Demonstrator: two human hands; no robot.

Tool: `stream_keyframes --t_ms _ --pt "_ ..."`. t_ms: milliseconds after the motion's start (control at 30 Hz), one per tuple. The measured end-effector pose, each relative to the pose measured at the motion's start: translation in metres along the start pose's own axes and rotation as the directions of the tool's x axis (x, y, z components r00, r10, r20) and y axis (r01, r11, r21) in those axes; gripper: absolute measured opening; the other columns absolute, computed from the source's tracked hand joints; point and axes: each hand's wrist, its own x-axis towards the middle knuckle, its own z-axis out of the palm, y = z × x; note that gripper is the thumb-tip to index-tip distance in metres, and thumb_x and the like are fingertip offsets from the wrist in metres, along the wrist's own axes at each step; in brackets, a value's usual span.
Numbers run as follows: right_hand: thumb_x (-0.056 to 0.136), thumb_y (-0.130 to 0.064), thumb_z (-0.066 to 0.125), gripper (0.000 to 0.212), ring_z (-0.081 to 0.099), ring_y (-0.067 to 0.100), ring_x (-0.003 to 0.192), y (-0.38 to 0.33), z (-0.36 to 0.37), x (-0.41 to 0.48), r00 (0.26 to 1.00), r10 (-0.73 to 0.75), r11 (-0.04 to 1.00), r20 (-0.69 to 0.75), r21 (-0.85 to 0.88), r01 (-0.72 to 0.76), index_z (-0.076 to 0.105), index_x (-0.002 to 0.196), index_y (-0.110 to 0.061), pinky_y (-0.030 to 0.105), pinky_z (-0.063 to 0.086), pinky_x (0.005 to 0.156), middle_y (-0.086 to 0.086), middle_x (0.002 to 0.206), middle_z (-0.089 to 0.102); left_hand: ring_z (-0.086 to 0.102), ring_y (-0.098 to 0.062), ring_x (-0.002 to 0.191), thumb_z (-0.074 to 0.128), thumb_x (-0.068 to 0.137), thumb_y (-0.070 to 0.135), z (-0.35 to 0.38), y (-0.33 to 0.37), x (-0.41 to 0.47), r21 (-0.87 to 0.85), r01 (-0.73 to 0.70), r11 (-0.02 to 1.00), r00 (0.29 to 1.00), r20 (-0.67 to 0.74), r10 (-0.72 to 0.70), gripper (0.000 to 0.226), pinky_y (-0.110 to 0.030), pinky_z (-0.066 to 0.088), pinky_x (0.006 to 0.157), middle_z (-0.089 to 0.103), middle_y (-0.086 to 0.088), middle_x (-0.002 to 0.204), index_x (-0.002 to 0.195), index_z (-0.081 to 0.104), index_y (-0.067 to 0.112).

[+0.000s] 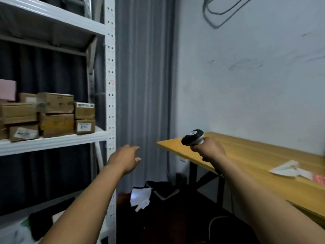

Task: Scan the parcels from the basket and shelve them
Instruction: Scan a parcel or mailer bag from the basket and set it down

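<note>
My right hand (210,150) grips the handle of a black and white barcode scanner (193,137), held above the left end of the wooden table (255,152). My left hand (127,158) is stretched forward with relaxed fingers and holds nothing, just right of the white shelf unit (110,103). Several brown cardboard parcels (56,114) are stacked on the middle shelf board (52,142), some with white labels. A pink box (8,89) sits at the far left of that shelf. No basket can be made out.
A grey curtain (144,85) hangs between the shelf unit and the wall. A dark bag with white paper (140,198) lies on the floor below. On the table lie a white packet (288,169) and something red (319,178). Cables (216,16) hang on the wall.
</note>
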Motion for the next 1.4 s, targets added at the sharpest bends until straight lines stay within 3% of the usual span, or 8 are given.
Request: stream_keyframes --t_ms 267,367,567,733,867,1033,1200,1400 --pt "0.097 -0.011 0.044 0.009 0.038 0.015 0.068 0.044 -0.052 0.051 0.986 -0.055 0.997 0.16 0.063 0.045 0.047 0.089 -0.015 0.029 0.03 0.06 0.003 0.079 0.043 0.043 -0.024 0.132 0.05 0.097 0.039 0.033 0.059 0.072 -0.046 -0.132 0.99 0.991 -0.009 0.131 0.053 -0.034 0.039 0.103 0.043 -0.003 0.145 0.147 0.035 0.028" --pt "0.1 -0.018 0.042 0.019 0.045 0.015 0.073 0.069 -0.047 0.076 0.989 -0.048 0.995 0.136 0.098 0.034 0.054 0.112 -0.01 0.03 0.037 0.066 0.003 0.084 0.05 0.042 -0.024 0.132 0.051 0.097 0.038 0.047 0.068 0.091 -0.061 -0.143 0.988 0.99 -0.001 0.143 0.052 -0.034 0.039 0.104 0.042 -0.001 0.146 0.145 0.036 0.029" --pt "0.091 -0.038 0.061 0.041 0.06 0.03 0.098 0.102 -0.004 0.117 0.998 0.063 0.997 -0.02 -0.045 -0.064 0.06 0.114 -0.004 0.032 0.041 0.072 0.014 0.11 0.065 0.04 -0.023 0.133 0.049 0.098 0.036 0.076 0.08 0.118 -0.047 -0.166 0.985 0.986 0.017 0.167 0.051 -0.035 0.04 0.103 0.04 -0.001 0.148 0.147 0.034 0.03" --pt "0.08 -0.048 0.07 0.045 0.062 0.026 0.094 0.106 0.025 0.129 0.983 0.176 0.969 -0.043 -0.167 -0.181 0.06 0.101 -0.01 0.031 0.042 0.068 0.009 0.103 0.064 0.041 -0.023 0.132 0.048 0.098 0.037 0.099 0.08 0.125 -0.038 -0.163 0.986 0.985 0.056 0.165 0.052 -0.035 0.04 0.101 0.042 -0.002 0.144 0.147 0.034 0.029" --pt "0.079 -0.056 0.068 0.066 0.06 0.027 0.108 0.103 0.028 0.133 0.98 0.182 0.937 -0.086 -0.286 -0.199 0.051 0.124 -0.011 0.033 0.044 0.077 0.008 0.121 0.062 0.042 -0.022 0.132 0.049 0.098 0.036 0.112 0.075 0.124 -0.051 -0.15 0.987 0.985 0.077 0.154 0.053 -0.034 0.04 0.101 0.043 -0.002 0.143 0.147 0.034 0.029" --pt "0.086 -0.052 0.061 0.064 0.053 0.031 0.117 0.099 0.025 0.117 0.994 -0.027 0.882 -0.103 -0.47 -0.024 0.043 0.133 -0.011 0.036 0.045 0.083 0.011 0.132 0.048 0.041 -0.023 0.132 0.048 0.098 0.035 0.112 0.076 0.119 -0.093 -0.147 0.985 0.986 0.064 0.153 0.052 -0.033 0.04 0.101 0.043 -0.002 0.143 0.148 0.034 0.027" --pt "0.085 -0.032 0.062 0.038 0.05 0.026 0.115 0.104 0.013 0.096 0.975 -0.15 0.858 0.164 -0.469 0.211 0.06 0.118 -0.013 0.032 0.044 0.093 0.011 0.131 0.048 0.04 -0.024 0.132 0.047 0.099 0.038 0.105 0.077 0.113 -0.107 -0.147 0.983 0.988 0.041 0.152 0.053 -0.035 0.039 0.102 0.044 -0.004 0.143 0.148 0.033 0.026" --pt "0.099 -0.025 0.05 0.057 0.025 0.029 0.144 0.114 0.005 0.087 0.94 -0.136 0.868 0.314 -0.419 0.266 0.027 0.149 -0.007 0.029 0.025 0.111 0.015 0.157 0.023 0.032 -0.026 0.137 0.046 0.098 0.043 0.099 0.075 0.111 -0.05 -0.135 0.99 0.99 0.028 0.137 0.057 -0.039 0.037 0.107 0.035 -0.005 0.149 0.149 0.03 0.027"
